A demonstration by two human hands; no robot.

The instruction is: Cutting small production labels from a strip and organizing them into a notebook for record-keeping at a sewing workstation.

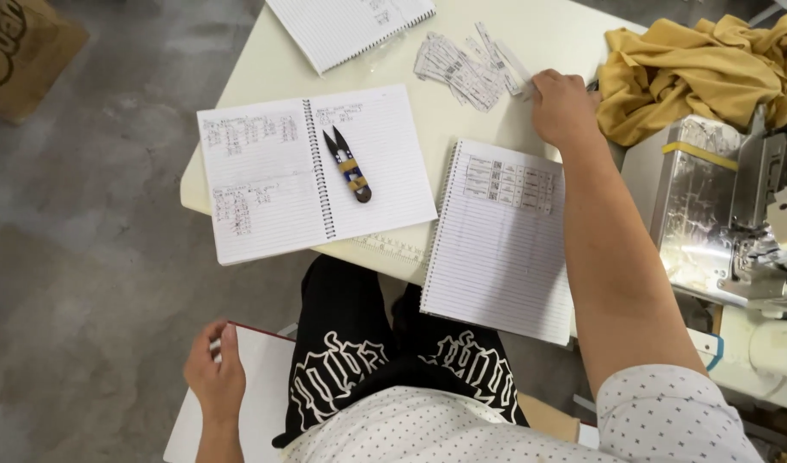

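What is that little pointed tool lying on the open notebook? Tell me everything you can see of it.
The thread snips are a small cutter with two dark pointed blades, slightly parted, aimed up and left. The handle looks dark with yellowish bands and a blue patch. They lie flat on the right page of the open spiral notebook, beside its wire binding. No hand touches them.

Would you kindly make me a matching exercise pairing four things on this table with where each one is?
Things:
1. thread snips
2. right hand
3. left hand
4. yellow cloth

Places:
A. behind the sewing machine
B. on the open notebook
C. at the paper slips
D. on the white board's edge by the lap

Pairs: 1-B, 2-C, 3-D, 4-A
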